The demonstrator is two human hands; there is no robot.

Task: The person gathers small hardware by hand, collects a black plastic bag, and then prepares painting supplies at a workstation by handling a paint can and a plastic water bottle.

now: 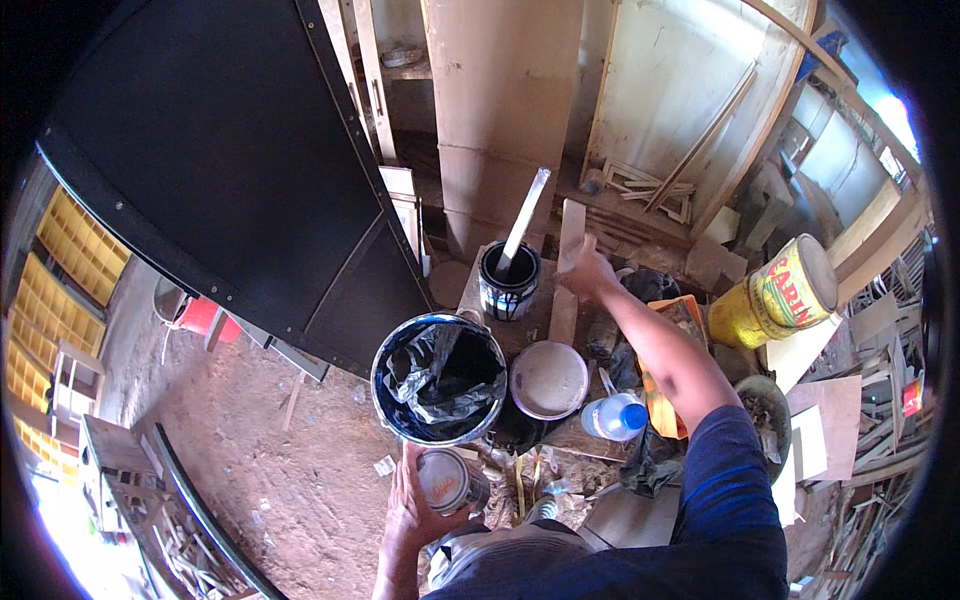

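My left hand [408, 508] is closed round the side of a small round tin [443, 480] with a greyish lid, low in front of my body. My right hand [590, 272] reaches far out and grips a flat strip of wood [571, 225]. Left of that strip stands an open paint tin [509, 303] with dark drips down its side and a pale stick [524, 222] leaning in it. Between my hands are a larger bucket [382, 405] with crumpled black plastic [438, 375] inside and a round tub [549, 381] with a pale top.
A plastic bottle with a blue cap [632, 416] stands under my right forearm. Further right is a yellow container [772, 290]. A big black panel [230, 170] rises at the left. Wood scraps [880, 430] lie at the right, and a red bucket [208, 318] is on the dirt floor.
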